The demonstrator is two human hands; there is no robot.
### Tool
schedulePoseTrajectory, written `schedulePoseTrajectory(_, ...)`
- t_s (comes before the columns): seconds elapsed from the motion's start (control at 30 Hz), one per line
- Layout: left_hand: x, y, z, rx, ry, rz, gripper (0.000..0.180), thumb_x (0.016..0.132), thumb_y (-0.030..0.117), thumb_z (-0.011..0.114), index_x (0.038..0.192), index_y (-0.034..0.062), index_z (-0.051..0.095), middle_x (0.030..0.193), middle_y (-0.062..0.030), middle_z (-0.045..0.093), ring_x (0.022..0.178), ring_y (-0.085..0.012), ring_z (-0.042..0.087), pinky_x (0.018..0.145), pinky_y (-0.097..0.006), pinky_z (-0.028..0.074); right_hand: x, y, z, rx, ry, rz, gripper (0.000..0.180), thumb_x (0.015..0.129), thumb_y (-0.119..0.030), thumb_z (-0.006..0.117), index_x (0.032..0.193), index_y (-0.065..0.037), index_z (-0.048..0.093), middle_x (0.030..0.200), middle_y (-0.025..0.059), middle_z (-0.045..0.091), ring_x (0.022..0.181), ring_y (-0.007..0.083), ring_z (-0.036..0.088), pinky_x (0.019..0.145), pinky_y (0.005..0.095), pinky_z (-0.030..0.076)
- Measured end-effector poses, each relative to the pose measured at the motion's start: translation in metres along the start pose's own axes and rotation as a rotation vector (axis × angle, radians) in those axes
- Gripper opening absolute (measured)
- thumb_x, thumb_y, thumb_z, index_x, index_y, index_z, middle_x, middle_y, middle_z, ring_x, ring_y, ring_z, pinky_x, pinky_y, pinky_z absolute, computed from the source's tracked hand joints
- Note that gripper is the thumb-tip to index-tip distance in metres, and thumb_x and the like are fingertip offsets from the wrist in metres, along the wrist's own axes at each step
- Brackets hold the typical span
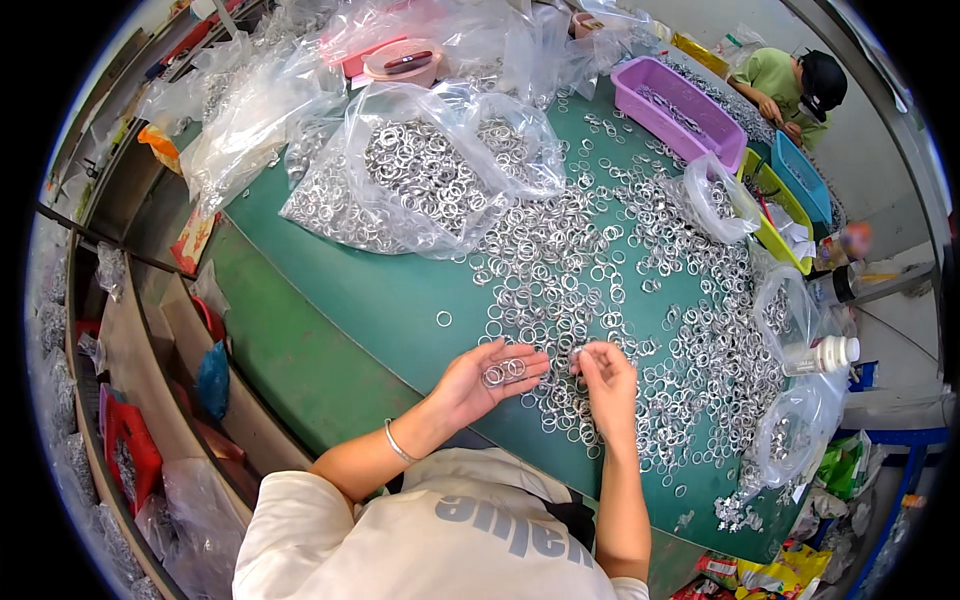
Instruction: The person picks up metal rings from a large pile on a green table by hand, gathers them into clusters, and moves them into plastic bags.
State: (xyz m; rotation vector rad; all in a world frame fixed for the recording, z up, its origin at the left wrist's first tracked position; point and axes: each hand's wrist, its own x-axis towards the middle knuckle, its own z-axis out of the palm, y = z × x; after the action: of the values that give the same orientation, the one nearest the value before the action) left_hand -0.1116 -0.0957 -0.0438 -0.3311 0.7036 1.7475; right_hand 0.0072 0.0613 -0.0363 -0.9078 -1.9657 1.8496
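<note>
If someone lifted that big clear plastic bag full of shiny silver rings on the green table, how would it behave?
The clear plastic bag would probably sag and shift, since its thin film is wrinkled. Packed with shiny silver rings, it's likely heavy if they're metal, as their gleam suggests. Its mouth gapes, so tilting might spill some.

Shiny, round silver rings (503, 373) lie close together on the upturned left hand (470, 383).
</note>
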Motion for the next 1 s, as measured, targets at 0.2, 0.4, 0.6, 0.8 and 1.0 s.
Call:
schedulePoseTrajectory(0.2,0.007,0.001,-0.009,0.872,0.082,0.362,0.022,0.088,0.019,0.058,0.099,0.0013,0.063,0.077,-0.0084,0.063,0.058,-0.0179,0.058,0.052,-0.032,0.045,-0.004,-0.016,0.0,0.874,-0.052,0.265,0.014,0.09,-0.01,0.054,0.101,-0.001,0.052,0.075,0.0046,0.059,0.068,0.0141,0.058,0.059,0.0232,0.044)
schedulePoseTrajectory(0.4,0.02,0.013,0.008,1.788,0.217,0.866,0.016,0.078,0.017,0.067,0.09,0.0067,0.065,0.07,-0.0074,0.06,0.053,-0.0225,0.055,0.05,-0.033,0.044,0.025,-0.009,0.01,0.006,-0.085,-0.022,0.018,0.088,-0.01,0.056,0.104,-0.004,0.057,0.067,0.0042,0.055,0.056,0.0182,0.052,0.053,0.0301,0.043)
schedulePoseTrajectory(0.6,0.032,0.012,0.006,1.889,0.154,0.82,0.013,0.077,0.017,0.068,0.085,0.007,0.065,0.076,-0.0086,0.063,0.061,-0.0281,0.06,0.054,-0.038,0.047,0.047,-0.009,0.026,-1.016,0.139,-0.441,0.021,0.08,-0.015,0.064,0.099,-0.007,0.062,0.079,0.0133,0.059,0.063,0.0323,0.061,0.055,0.0429,0.046)
schedulePoseTrajectory(0.8,0.022,0.018,0.002,1.416,0.108,0.708,0.009,0.078,0.01,0.065,0.086,0.006,0.065,0.069,-0.0089,0.061,0.055,-0.0229,0.056,0.053,-0.032,0.046,0.03,-0.004,-0.01,0.209,-0.041,-0.033,0.009,0.086,-0.013,0.058,0.086,-0.004,0.058,0.07,0.0054,0.054,0.05,0.0156,0.047,0.042,0.025,0.038)
schedulePoseTrajectory(1.0,0.009,0.028,-0.004,1.732,0.1,0.698,0.013,0.077,0.011,0.066,0.089,0.0061,0.065,0.065,-0.0089,0.06,0.054,-0.0216,0.055,0.052,-0.031,0.045,0.016,-0.007,-0.01,1.166,-0.018,0.33,0.021,0.093,-0.015,0.05,0.073,-0.009,0.045,0.064,0.0024,0.046,0.049,0.0082,0.039,0.036,0.0201,0.028)
